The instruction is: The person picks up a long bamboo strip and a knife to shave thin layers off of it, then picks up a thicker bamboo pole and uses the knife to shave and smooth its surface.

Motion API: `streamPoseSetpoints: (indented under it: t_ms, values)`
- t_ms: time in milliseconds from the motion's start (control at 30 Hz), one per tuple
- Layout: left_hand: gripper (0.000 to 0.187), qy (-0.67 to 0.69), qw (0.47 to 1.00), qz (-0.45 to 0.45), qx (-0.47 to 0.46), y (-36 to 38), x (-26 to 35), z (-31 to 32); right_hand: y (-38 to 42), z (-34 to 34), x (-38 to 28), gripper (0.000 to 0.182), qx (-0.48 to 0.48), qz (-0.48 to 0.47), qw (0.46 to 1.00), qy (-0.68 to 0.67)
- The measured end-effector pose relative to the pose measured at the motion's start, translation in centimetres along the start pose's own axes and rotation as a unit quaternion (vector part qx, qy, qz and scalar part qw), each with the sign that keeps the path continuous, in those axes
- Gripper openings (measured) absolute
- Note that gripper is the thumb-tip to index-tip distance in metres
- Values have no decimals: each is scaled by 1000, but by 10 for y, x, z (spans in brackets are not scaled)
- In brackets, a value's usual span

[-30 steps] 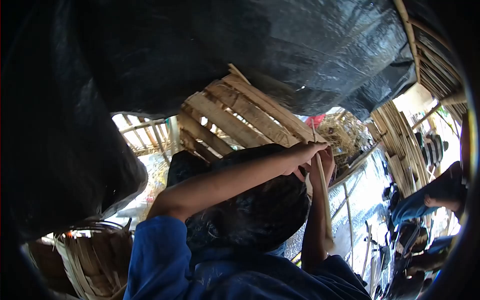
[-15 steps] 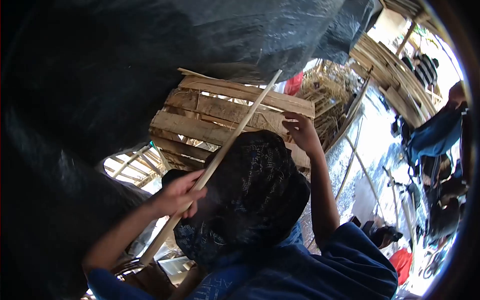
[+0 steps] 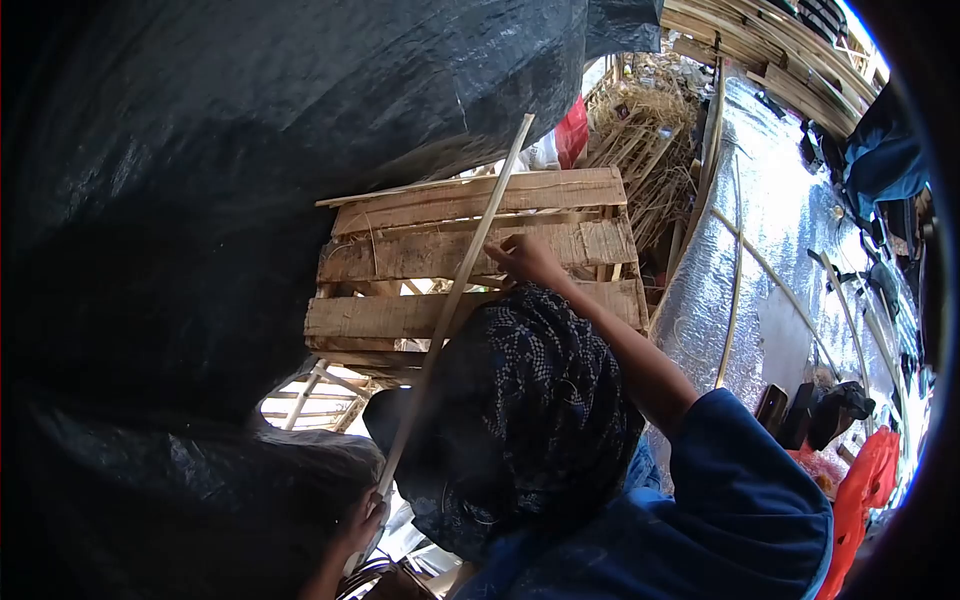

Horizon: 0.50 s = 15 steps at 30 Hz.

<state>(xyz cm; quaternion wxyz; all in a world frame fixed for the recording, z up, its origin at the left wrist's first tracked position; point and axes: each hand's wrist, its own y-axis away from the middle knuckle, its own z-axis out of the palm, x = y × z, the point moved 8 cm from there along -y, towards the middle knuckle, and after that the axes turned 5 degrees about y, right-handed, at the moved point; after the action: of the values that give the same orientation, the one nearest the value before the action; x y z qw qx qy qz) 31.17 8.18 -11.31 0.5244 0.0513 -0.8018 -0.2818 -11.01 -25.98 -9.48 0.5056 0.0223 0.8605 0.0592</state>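
A long pale wooden stick (image 3: 463,285) slants across the view, its far end over a slatted wooden crate (image 3: 390,315). Low on the left, my left hand (image 3: 364,520) is closed around the near part of the stick, partly in shadow. My right hand (image 3: 527,259) is over the crate's slats, fingers curled together right beside the middle of the stick. Whether those fingertips touch the stick or pinch something thin is too small to make out. Between my arms is my lap in dark patterned cloth (image 3: 540,400).
Black plastic sheeting (image 3: 200,200) hangs along the left and top. On the right, a silvery foil sheet (image 3: 700,310) carries several thin sticks. Straw and strips (image 3: 645,150) are heaped behind the crate. A red bag (image 3: 860,490) and part of a person in blue (image 3: 885,170) are at the right.
My left hand has moved down and toward me along or with the stick. My right hand has come left from the crate's side to beside the stick, its fingers now curled. The view has shifted.
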Motion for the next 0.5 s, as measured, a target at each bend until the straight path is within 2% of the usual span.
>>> streamPoseSetpoints:
  t_ms: [33, 100, 133, 167, 200, 233, 267, 300, 333, 367, 400, 433, 467, 500]
  values:
    - [37, -4, 1000, -3, 0, 3, -11, -2, -1, 1, 3, 54, -1, 2, 1000, -5]
    - [27, -130, 986, -92, 50, 5, -17, -12, 15, -14, -20, 42, -12, -17, 1000, 12]
    - [25, -114, 984, -127, 51, 4, -12, -9, 23, -24, -19, 42, -7, -7, 1000, 7]
    - [25, -120, 984, -130, 36, -2, -18, -10, 33, -42, -23, 39, 28, -56, 996, -62]
    - [24, -250, 964, -12, 90, -12, -10, -17, 50, -64, -23, 35, 67, -97, 985, -125]
    - [23, -365, 916, 111, 127, -13, 2, -12, 72, -88, -19, 32, 102, -91, 982, -129]
    - [26, -214, 972, -16, 97, -17, 20, -6, 93, -112, -10, 29, 140, -75, 979, -125]
    - [32, -243, 964, -35, 103, -31, 29, -8, 114, -138, 6, 25, 202, -92, 967, -127]
    - [33, -307, 945, 14, 110, -40, 65, 1, 142, -159, 19, 24, 239, -47, 954, -172]
    - [35, -345, 928, 93, 109, -53, 83, 3, 168, -179, 39, 24, 276, -19, 950, -144]
    - [39, -350, 918, 128, 140, -63, 112, 8, 196, -194, 59, 24, 294, 10, 951, -96]
    - [42, -292, 932, 147, 154, -76, 136, 15, 222, -209, 73, 24, 308, 30, 950, -50]
    - [46, -339, 903, 197, 173, -92, 152, 13, 252, -220, 94, 26, 322, 67, 944, -8]
    - [48, -332, 896, 241, 170, -109, 172, 16, 283, -232, 115, 28, 339, 111, 933, 38]
